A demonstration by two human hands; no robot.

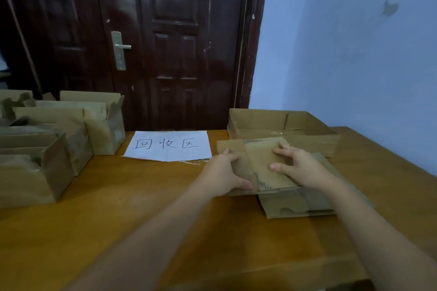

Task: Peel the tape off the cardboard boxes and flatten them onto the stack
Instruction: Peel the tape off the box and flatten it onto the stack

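Two bare forearms reach in from the near edge of the wooden desk (118,208) toward its right half, where both hands meet on a flattened cardboard box (264,168). The left hand (222,176) grips the box's left edge, its thumb lying along the near side and its fingers curled over the far side. The right hand (299,166) rests on top of the cardboard with fingers spread and slightly bent, fingertips pressing down on the panel and thumb pointing left across it. This flattened box lies on a stack of flattened cardboard (298,205), whose lower pieces stick out toward the near edge and to the right; one of them shows a small curved cut-out along its near side. Just beyond the stack, toward the far right corner of the desk, sits an open shallow cardboard tray (283,130) with low walls, touching or nearly touching the far side of the stack. At the middle of the far edge lies a white sheet of paper (169,145) with three handwritten characters in dark ink. Along the left edge, well apart from the hands, stands a cluster of unflattened cardboard boxes (47,144), their flaps open and ragged, running from near the middle of that edge back to the far left corner. Behind the desk stand a dark glossy door (175,42) with a metal handle (119,49) and, to the right, a pale blue wall (354,66).
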